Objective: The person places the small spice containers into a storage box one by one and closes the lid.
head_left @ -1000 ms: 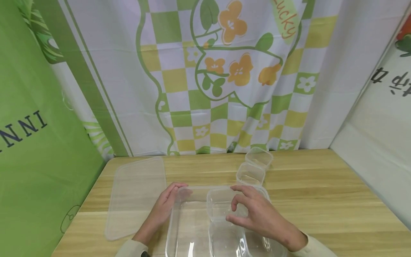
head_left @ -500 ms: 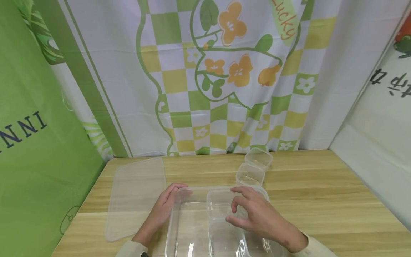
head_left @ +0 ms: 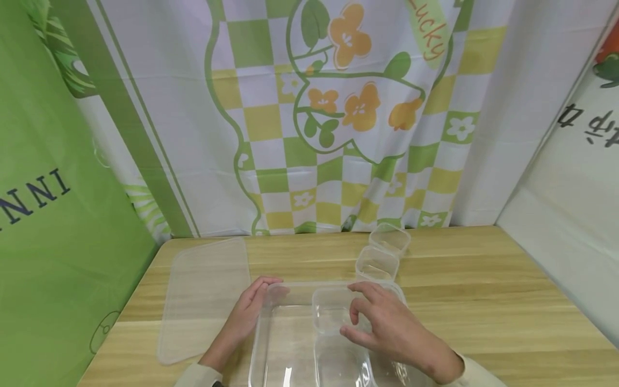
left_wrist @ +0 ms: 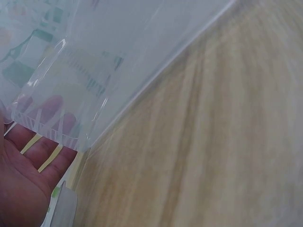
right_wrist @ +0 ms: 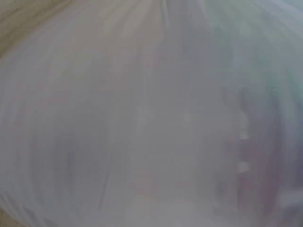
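Observation:
A large clear plastic container (head_left: 290,344) stands at the table's front middle. My left hand (head_left: 249,306) holds its far left corner, fingers bent round it. In the left wrist view the fingertips (left_wrist: 66,120) show through the clear wall. Inside sit small clear plastic boxes, a far one (head_left: 331,312) and a nearer one (head_left: 340,363). My right hand (head_left: 391,325) grips the far small box, a finger at its back rim and the thumb at its near side. Hazy clear plastic (right_wrist: 142,118) fills the right wrist view, where this hand's fingers are hidden.
On the left of the wooden table (head_left: 483,301) lies a flat translucent lid (head_left: 205,301). Two more small clear boxes, one nearer (head_left: 377,263) and one farther (head_left: 389,236), stand behind the container. A patterned curtain (head_left: 358,113) hangs at the table's back edge.

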Available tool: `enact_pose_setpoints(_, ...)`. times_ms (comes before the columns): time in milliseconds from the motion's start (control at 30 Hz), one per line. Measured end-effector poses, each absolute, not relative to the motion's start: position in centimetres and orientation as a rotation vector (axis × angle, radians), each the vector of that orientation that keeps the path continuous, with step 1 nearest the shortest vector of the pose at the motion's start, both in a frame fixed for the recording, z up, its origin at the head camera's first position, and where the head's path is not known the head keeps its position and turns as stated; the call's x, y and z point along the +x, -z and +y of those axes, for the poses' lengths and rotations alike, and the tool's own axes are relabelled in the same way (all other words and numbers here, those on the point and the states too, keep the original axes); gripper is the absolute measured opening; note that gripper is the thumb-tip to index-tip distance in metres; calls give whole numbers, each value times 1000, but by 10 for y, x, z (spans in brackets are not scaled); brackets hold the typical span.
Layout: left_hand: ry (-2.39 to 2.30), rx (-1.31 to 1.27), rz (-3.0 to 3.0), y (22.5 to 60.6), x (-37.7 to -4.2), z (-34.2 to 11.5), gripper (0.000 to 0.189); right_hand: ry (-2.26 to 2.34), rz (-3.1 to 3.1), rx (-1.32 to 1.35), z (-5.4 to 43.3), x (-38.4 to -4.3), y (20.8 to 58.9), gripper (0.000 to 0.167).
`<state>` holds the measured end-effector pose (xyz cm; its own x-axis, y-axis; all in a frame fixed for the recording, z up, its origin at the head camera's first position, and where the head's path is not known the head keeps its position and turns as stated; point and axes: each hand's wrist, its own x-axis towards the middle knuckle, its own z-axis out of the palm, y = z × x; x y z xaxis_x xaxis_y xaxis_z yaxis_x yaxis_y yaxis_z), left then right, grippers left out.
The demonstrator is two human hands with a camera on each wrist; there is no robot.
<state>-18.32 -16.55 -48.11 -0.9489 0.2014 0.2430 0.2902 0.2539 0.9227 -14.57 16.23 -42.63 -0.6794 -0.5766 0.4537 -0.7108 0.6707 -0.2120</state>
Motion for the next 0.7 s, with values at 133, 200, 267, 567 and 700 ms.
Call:
enact_pose_setpoints(133,1814,-473,-2425,482,-183,-166,34,-513,-2541,1008,162,-145,426,31)
enact_pose_setpoints(200,1814,-472,-2426,481,-183,-166,34,-514,-2539,1003,162,-144,426,31)
enact_pose_setpoints(267,1813,-480,-2425,482,-183,-166,35,-520,-2538,997,162,-143,426,30)
enact_pose_setpoints(567,1816,-528,-2410,481,-181,-166,35,-525,-2547,1009,163,-143,425,24)
enact_pose_setpoints(700,1789,-538,-2416,481,-182,-166,35,-532,-2573,1000,163,-142,423,23)
